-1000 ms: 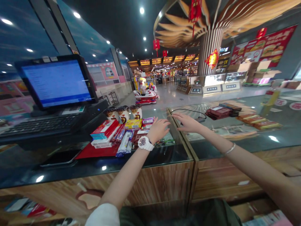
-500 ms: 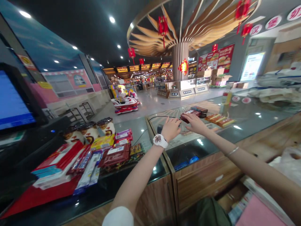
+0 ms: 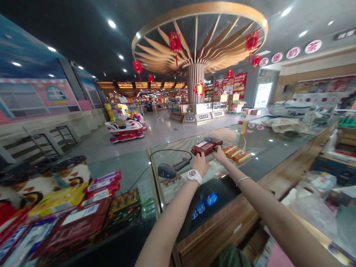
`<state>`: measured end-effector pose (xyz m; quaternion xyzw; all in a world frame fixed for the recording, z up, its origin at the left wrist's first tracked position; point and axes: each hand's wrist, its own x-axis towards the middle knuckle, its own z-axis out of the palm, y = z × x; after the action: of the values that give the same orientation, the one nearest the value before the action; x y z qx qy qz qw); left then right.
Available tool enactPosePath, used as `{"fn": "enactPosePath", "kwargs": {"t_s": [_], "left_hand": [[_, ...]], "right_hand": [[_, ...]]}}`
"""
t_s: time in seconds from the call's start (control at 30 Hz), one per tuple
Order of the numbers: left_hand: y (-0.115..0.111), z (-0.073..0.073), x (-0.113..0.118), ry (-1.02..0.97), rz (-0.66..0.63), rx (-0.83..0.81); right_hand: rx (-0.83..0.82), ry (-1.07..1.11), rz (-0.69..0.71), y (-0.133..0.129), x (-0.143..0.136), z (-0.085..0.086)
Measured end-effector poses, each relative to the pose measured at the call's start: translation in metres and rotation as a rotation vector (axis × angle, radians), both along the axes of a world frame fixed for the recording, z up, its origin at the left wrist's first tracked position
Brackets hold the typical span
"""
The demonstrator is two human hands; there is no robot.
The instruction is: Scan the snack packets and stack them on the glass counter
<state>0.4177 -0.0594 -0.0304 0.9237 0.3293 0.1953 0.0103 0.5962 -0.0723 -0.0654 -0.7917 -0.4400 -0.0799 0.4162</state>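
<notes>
A small stack of dark brown-red snack packets (image 3: pixel 203 147) with a white label lies on the glass counter, straight ahead. My left hand (image 3: pixel 200 165), below a white wristwatch, has its fingers curled on the near edge of the stack. At the right corner of the same stack, my right hand (image 3: pixel 220 155) is closed on the packets; a thin bangle circles that wrist. Behind them rests another dark packet with bluish print (image 3: pixel 213 140). To the left of my left hand lies a black barcode scanner (image 3: pixel 172 168) on its cable.
Yellow-orange packets (image 3: pixel 237 154) lie right of my hands. At the left are a yellow box (image 3: pixel 59 200), purple-red packets (image 3: pixel 104 183), a brown labelled packet (image 3: pixel 80 218) and cups with dark lids (image 3: pixel 75 172). A plastic bag (image 3: pixel 311 202) sits at the lower right.
My view has turned right. Both hands have come down from over the counter to the brown packets and closed on their near edge. The scanner, earlier mostly behind my left hand, now shows fully.
</notes>
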Motion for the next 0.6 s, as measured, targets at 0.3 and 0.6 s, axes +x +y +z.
{"fn": "enactPosePath", "kwargs": {"t_s": [0.3, 0.6], "left_hand": [[0.022, -0.01, 0.0, 0.03, 0.08, 0.139], [0.05, -0.011, -0.024, 0.058, 0.247, 0.064]], "right_hand": [[0.045, 0.028, -0.044, 0.01, 0.01, -0.018], [0.106, -0.135, 0.033, 0.011, 0.003, 0.014]]}}
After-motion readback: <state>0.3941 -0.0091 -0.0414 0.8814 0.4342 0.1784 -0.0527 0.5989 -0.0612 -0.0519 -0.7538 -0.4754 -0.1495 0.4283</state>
